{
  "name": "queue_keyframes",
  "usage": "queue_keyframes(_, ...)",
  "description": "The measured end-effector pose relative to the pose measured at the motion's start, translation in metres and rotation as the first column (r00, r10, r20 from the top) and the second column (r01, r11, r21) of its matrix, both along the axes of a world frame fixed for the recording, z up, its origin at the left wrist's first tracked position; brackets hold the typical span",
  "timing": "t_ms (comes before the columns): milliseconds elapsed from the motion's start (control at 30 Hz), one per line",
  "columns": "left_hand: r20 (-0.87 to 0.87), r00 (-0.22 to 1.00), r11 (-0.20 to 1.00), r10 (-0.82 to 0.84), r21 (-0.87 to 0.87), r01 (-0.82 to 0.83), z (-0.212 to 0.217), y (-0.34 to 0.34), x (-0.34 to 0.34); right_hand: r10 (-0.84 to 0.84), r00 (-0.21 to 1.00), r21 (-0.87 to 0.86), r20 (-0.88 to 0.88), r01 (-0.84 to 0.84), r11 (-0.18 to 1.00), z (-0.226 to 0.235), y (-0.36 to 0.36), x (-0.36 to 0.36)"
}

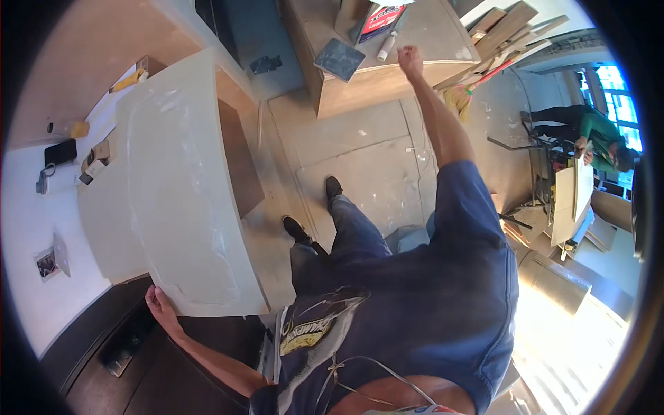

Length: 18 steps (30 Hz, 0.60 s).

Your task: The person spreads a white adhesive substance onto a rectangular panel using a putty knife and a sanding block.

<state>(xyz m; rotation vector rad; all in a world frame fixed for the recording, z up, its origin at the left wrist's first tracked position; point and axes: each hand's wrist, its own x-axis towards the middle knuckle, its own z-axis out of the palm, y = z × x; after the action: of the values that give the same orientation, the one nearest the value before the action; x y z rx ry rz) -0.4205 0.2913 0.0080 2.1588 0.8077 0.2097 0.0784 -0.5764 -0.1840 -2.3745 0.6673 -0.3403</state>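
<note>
- Left hand at the near lower corner of a big pale panel, fingers curled around its edge, thumb against the underside.
- Panel tilted, long and slightly curved in this wide view, lying over a white surface on the left and reaching out above the floor.
- Brown underside of the panel visible along its right edge.
- Right hand stretched far forward, arm straight, fingers clenched in a fist just beside the edge of a wooden box-like bench; anything inside the fist cannot be told.
- On that bench: a dark grey square tile, a white tube, a red and dark package.
- On the white surface beside the panel: a black phone, a small yellow object, a few small cards or photos.
- Dark cabinet top below the left hand.
- Black shoes on the dusty floor, blue trousers and dark blue shirt below.
- Stacked wooden slats and a broom-like tool leaning at the top right.
- Another person in a green top at the far right, bent over a pale board, well apart from the panel.
</note>
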Motion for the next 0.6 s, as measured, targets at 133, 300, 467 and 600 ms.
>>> queue_keyframes(133,-0.014,1.000,0.996,0.017,0.090,-0.016,0.018,-0.054,0.026,-0.129,0.980,0.109,-0.152,0.146,0.983,-0.017,-0.038,0.065)
queue_keyframes(300,-0.143,0.990,0.809,0.008,0.583,0.078,0.050,-0.081,-0.005,0.018,0.944,0.128,-0.330,0.026,0.991,-0.025,0.017,0.094)
queue_keyframes(467,-0.030,0.950,0.797,-0.311,0.536,0.279,0.035,-0.071,0.096,-0.073,0.997,0.559,0.008,0.056,0.827,-0.023,-0.090,0.060)
queue_keyframes(600,-0.076,0.947,0.721,-0.312,0.630,0.289,0.050,-0.063,0.088,-0.154,0.920,0.724,0.359,-0.171,0.668,0.015,0.029,-0.051)
